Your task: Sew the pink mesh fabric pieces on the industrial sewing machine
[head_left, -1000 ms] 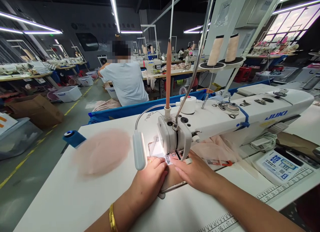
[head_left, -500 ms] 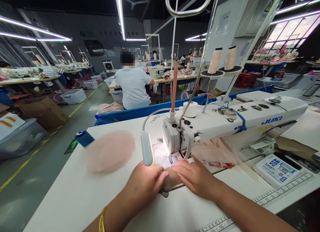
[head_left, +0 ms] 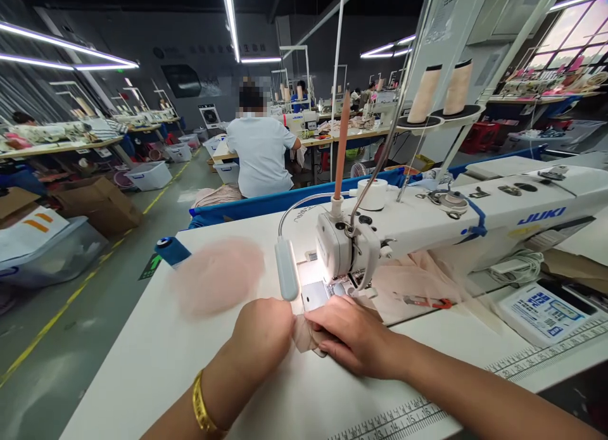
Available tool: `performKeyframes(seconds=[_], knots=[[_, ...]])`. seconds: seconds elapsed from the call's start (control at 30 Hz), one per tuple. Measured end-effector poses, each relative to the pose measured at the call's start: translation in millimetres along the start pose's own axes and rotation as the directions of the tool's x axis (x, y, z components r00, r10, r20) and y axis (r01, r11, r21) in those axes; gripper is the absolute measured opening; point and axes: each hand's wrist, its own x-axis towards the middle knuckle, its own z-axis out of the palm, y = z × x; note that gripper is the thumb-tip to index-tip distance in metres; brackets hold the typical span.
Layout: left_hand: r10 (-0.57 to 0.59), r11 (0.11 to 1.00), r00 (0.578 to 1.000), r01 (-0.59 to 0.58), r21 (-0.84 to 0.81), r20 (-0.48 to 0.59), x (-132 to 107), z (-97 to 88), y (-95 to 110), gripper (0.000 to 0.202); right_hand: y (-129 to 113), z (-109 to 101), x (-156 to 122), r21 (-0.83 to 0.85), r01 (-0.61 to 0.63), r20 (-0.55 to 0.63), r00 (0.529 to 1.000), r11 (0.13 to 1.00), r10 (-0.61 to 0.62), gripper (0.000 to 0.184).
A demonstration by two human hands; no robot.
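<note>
My left hand (head_left: 266,329) is curled in front of the sewing machine's lamp (head_left: 286,269), knuckles up, closed on one end of a small piece of sheer pink fabric (head_left: 303,334). The fingers of my right hand (head_left: 356,332) pinch the other end, just before the needle area. Part of the fabric is hidden under both hands. Behind them stands the white sewing machine (head_left: 418,237), its metal needle plate (head_left: 316,295) lit and partly bare. A round pile of sheer pink fabric (head_left: 221,275) lies left of the machine, beside a blue thread spool (head_left: 171,251).
Under the machine arm lie more pink fabric (head_left: 413,278) and red-handled snips (head_left: 427,302). At the right are a white-and-blue box (head_left: 546,313) and a coiled cable (head_left: 517,267). A ruler strip (head_left: 403,421) runs along the table's front edge. A person (head_left: 261,152) sits ahead with their back to me.
Both hands have drawn the fabric away from the needle toward the front left, baring the needle plate. My left hand has turned knuckles-up. The view has shifted slightly.
</note>
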Motion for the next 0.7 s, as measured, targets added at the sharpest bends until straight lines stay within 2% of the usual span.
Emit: performKeyframes(seconds=[0.1, 0.23, 0.3, 0.4, 0.47, 0.57, 0.63, 0.7], knots=[[-0.022, 0.995, 1.0, 0.02, 0.098, 0.019, 0, 1.9, 0, 0.035, -4, 3, 1, -0.073, 0.026, 0.029, 0.999, 0.997, -0.024, 0.043], [-0.021, 0.985, 1.0, 0.019, 0.17, 0.015, 9, -1.8, 12, 0.024, -4, 13, 2, -0.17, 0.099, 0.018, 0.995, 0.98, -0.097, 0.013], [-0.001, 0.977, 1.0, 0.003, 0.214, -0.011, 11, -7.3, 19, 0.011, -1, 13, -1, -0.187, 0.134, -0.001, 0.991, 0.973, -0.137, 0.015], [0.087, 0.962, 0.996, -0.087, 0.257, 0.013, 10, -13.7, 24, 0.014, 6, 3, -9, -0.131, 0.107, 0.002, 0.994, 0.986, -0.108, 0.014], [0.12, 0.975, 0.99, -0.132, 0.181, 0.076, 9, -12.4, 24, 0.013, 10, -9, -14, -0.04, 0.097, 0.029, 0.995, 0.994, -0.096, 0.015], [0.122, 0.992, 0.986, -0.123, 0.003, 0.114, 10, -3.9, 22, 0.012, 11, -25, -19, 0.126, 0.05, 0.035, 0.998, 0.991, -0.055, 0.016], [0.116, 0.991, 0.987, -0.106, -0.084, 0.112, 11, 1.7, 23, 0.015, 9, -31, -19, 0.243, -0.062, 0.019, 0.998, 0.968, 0.06, 0.016], [0.066, 0.979, 0.987, -0.035, -0.2, 0.146, 13, 4.9, 25, 0.015, 7, -31, -18, 0.323, -0.195, 0.013, 0.979, 0.926, 0.202, 0.029]])
